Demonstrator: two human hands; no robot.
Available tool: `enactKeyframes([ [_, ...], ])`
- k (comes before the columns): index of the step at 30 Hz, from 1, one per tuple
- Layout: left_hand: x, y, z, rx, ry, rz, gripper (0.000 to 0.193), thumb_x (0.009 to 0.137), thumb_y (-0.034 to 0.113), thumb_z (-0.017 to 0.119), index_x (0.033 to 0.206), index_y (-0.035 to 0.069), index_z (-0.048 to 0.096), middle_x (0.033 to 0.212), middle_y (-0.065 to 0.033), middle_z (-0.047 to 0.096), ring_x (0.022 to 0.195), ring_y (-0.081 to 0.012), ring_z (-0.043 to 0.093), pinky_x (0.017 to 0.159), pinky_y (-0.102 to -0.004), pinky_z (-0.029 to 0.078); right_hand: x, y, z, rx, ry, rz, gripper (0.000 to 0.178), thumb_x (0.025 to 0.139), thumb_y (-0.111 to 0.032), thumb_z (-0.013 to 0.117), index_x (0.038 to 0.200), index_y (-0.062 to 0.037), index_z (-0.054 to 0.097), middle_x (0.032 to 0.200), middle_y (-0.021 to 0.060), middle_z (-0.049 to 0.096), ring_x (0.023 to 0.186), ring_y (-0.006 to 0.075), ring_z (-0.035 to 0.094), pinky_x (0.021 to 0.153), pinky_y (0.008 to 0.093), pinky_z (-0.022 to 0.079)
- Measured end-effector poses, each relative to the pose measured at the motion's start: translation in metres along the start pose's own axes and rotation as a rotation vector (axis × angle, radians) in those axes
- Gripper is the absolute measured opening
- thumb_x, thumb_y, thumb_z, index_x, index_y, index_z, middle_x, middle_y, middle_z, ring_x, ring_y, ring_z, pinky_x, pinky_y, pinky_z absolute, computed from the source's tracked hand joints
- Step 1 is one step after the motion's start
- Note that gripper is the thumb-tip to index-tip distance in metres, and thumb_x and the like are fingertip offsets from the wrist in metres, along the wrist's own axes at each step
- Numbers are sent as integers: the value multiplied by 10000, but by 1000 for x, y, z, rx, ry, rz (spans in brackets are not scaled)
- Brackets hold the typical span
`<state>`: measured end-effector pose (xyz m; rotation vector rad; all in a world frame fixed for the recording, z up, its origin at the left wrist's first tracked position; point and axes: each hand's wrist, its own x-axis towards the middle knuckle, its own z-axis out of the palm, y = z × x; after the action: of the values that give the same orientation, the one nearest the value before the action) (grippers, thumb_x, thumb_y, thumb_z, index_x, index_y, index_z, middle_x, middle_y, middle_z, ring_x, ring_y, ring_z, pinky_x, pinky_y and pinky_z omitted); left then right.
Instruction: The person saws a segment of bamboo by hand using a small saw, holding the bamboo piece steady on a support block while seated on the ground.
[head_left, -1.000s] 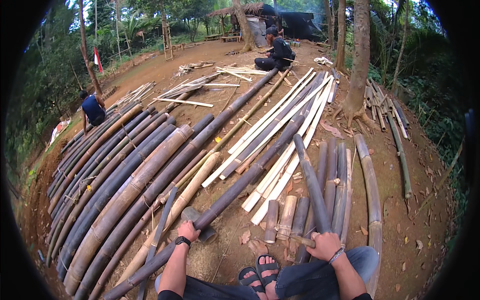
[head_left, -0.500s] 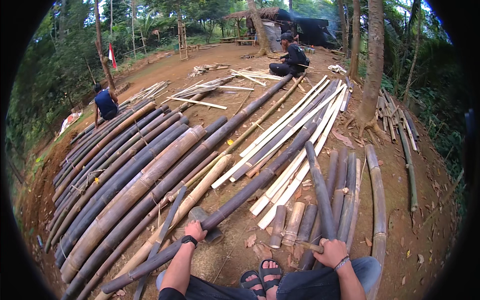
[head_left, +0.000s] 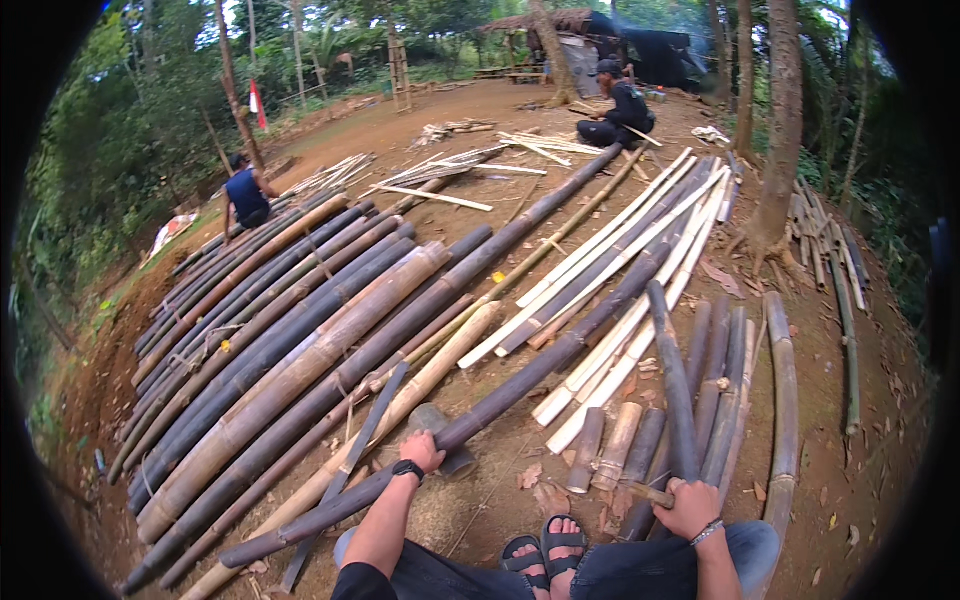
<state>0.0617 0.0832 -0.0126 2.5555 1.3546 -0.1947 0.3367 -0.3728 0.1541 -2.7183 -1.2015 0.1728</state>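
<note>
OK, left hand (head_left: pixel 423 450) clamped on the dark bamboo pole (head_left: pixel 520 384); pole runs from near left, under that hand, toward far right. Right hand (head_left: pixel 690 508) clenched round a wooden handle (head_left: pixel 652 494), end poking out left.

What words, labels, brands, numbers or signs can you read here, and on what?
None can be read.
Black wristwatch: dial too small to make out.
Seated co-worker's dark top: any marking too small to read.
Red-and-white flag: no lettering visible.
Dark bamboo pole under the left hand: no writing visible.
</note>
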Motion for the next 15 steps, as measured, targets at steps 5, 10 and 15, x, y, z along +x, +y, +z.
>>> enactKeyframes([
  [5, 7, 11, 4, -4, 41, 39, 512, 797, 371, 735, 1178, 42, 642, 1232, -204, 642, 1165, -394, 615, 995, -530, 481, -5, 0, 5, 19, 90, 9, 330, 715, -353, 782, 692, -57, 638, 661, 199, 665, 675, 413, 674, 667, 517, 541],
  [10, 1, -2, 9, -23, 75, 17, 523, 793, 396, 737, 1176, 51, 646, 1200, -207, 645, 1153, -389, 618, 979, -526, 484, -2, -14, -3, 70, 85, 3, 344, 694, -326, 794, 679, -30, 622, 664, 232, 645, 684, 440, 660, 659, 521, 532],
  [15, 4, 0, 15, -38, 91, 16, 511, 789, 387, 733, 1167, 54, 644, 1192, -205, 646, 1143, -390, 620, 971, -528, 481, -2, -8, 1, 50, 100, 8, 346, 677, -316, 807, 678, -26, 618, 662, 234, 643, 690, 446, 658, 662, 521, 533],
])
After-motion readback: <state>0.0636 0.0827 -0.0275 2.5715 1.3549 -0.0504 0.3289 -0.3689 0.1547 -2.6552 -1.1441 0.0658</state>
